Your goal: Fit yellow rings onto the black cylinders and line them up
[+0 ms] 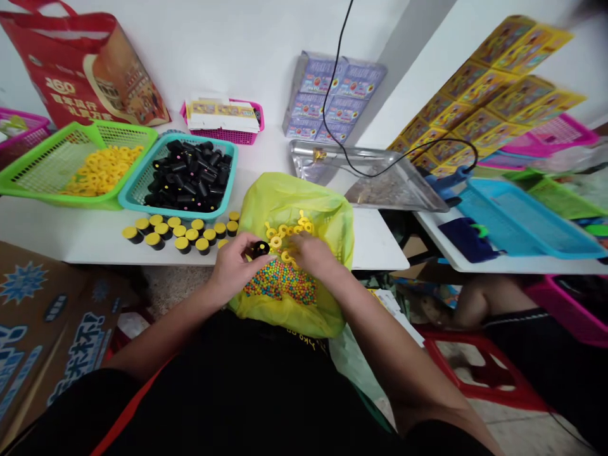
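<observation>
My left hand (234,263) is closed around a small black plastic cylinder (261,248), its end showing a yellow dot, above a basket lined with yellow-green mesh cloth (270,190). Inside the lining lie many small multicoloured beads (285,282) and, farther back, yellow ring-shaped plastic pieces (276,241). Over those pieces hangs my right hand (311,254); its fingertips are blurred and partly hidden, so I cannot make out whether it grips one. Left of the basket, several black cylinders with yellow caps (182,244) stand upright on the white table.
A blue basket (232,171) of black cylinders and a green basket (28,170) of yellow pieces stand at the left. Behind the lined basket is a metal tray (380,190) with a black cable (339,44) across it. A co-worker's leg (477,297) shows at the right.
</observation>
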